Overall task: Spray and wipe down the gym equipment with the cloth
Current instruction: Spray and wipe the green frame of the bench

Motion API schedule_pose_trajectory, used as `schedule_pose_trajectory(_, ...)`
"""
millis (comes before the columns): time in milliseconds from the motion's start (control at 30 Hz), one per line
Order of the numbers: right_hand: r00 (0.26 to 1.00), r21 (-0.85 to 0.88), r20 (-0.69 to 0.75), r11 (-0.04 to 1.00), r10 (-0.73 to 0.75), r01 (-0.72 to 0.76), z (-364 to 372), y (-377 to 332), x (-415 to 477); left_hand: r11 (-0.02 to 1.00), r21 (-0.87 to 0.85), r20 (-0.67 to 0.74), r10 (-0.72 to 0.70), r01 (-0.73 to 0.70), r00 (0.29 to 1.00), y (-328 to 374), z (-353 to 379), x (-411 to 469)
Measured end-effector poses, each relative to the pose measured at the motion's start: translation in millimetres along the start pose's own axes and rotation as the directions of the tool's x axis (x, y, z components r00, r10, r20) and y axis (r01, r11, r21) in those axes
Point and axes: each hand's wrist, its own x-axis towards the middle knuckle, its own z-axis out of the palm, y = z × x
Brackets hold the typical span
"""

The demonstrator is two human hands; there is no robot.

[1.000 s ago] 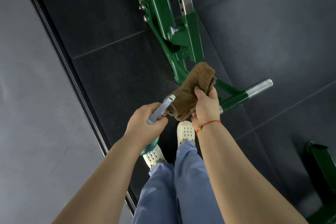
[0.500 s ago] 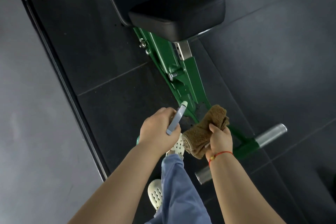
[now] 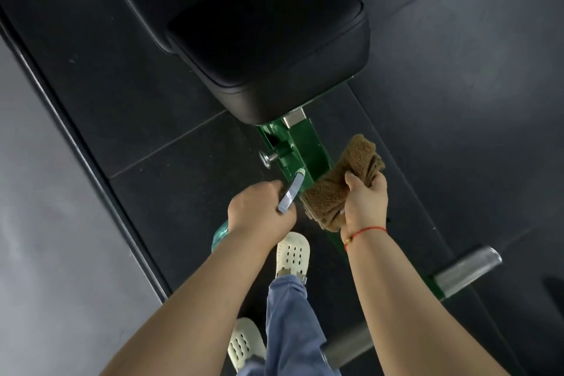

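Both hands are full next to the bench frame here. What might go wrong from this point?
The nozzle of the spray bottle, in the left hand, sits right beside the cloth gripped by the right hand, so a squirt may soak cloth or hand rather than the green frame. The steel knob juts out near the left knuckles and could be knocked.

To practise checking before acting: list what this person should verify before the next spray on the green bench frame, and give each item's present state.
1. The left hand grips the spray bottle: ok.
2. The nozzle faces the green frame: ok.
3. The right hand holds the brown cloth: ok.
4. Cloth touching the frame: cannot tell.
5. Liquid left in the bottle: cannot tell, its body is mostly hidden under the hand.
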Motion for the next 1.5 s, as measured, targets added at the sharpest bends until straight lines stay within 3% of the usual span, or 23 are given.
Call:
schedule_pose_trajectory(167, 0.992, -0.040, -0.016, 0.991, -0.126, 0.125, 21, -13, 2, 0.998, -0.042, -0.008, 0.041, -0.041, 0.999, -4, -5, 8)
schedule_pose_trajectory(300, 0.960, -0.181, 0.026, 0.943, -0.280, 0.280, 40, -6, 3, 0.998, -0.023, 0.013, 0.065, -0.065, 0.998, -7, -12, 16)
schedule_pose_trajectory(500, 0.907, -0.550, 0.060, 0.744, -0.418, 0.379, 58, 20, 12, 0.978, -0.088, -0.002, 0.189, -0.189, 0.982, -21, -23, 35)
schedule_pose_trajectory(600, 0.907, -0.618, -0.049, 0.726, -0.418, 0.301, 55, 44, 14, 0.943, -0.073, 0.056, 0.328, -0.323, 0.943, -34, -27, 42)
schedule_pose_trajectory(700, 0.931, -0.641, -0.246, 0.766, -0.268, 0.051, 45, 68, 15, 0.880, -0.059, 0.132, 0.475, -0.472, 0.870, -53, -42, 48)
schedule_pose_trajectory(800, 0.910, -0.483, -0.409, 0.860, -0.058, -0.162, 41, 80, 13, 0.848, -0.022, 0.203, 0.523, -0.530, 0.828, -69, -61, 53)
schedule_pose_trajectory(867, 0.899, -0.404, -0.438, 0.898, -0.024, -0.173, 49, 78, 10, 0.848, 0.015, 0.225, 0.514, -0.530, 0.828, -77, -70, 54)
schedule_pose_trajectory(933, 0.899, -0.417, -0.428, 0.903, -0.096, -0.102, 65, 68, 4, 0.850, 0.007, 0.230, 0.511, -0.526, 0.828, -79, -73, 57)
schedule_pose_trajectory(1033, 0.884, -0.455, -0.357, 0.883, -0.302, 0.118, 94, 51, -6, 0.856, -0.058, 0.202, 0.513, -0.513, 0.834, -80, -71, 59)
schedule_pose_trajectory(1233, 0.715, -0.592, -0.190, 0.660, -0.673, 0.463, 116, 46, -10, 0.866, -0.147, 0.145, 0.496, -0.477, 0.856, -76, -66, 59)
schedule_pose_trajectory(1367, 0.646, -0.709, -0.047, 0.481, -0.762, 0.516, 86, 85, 1, 0.845, -0.093, 0.192, 0.533, -0.526, 0.824, -75, -69, 61)
schedule_pose_trajectory(1500, 0.668, -0.709, -0.104, 0.526, -0.737, 0.470, 69, 109, 5, 0.819, -0.063, 0.230, 0.567, -0.570, 0.791, -75, -66, 64)
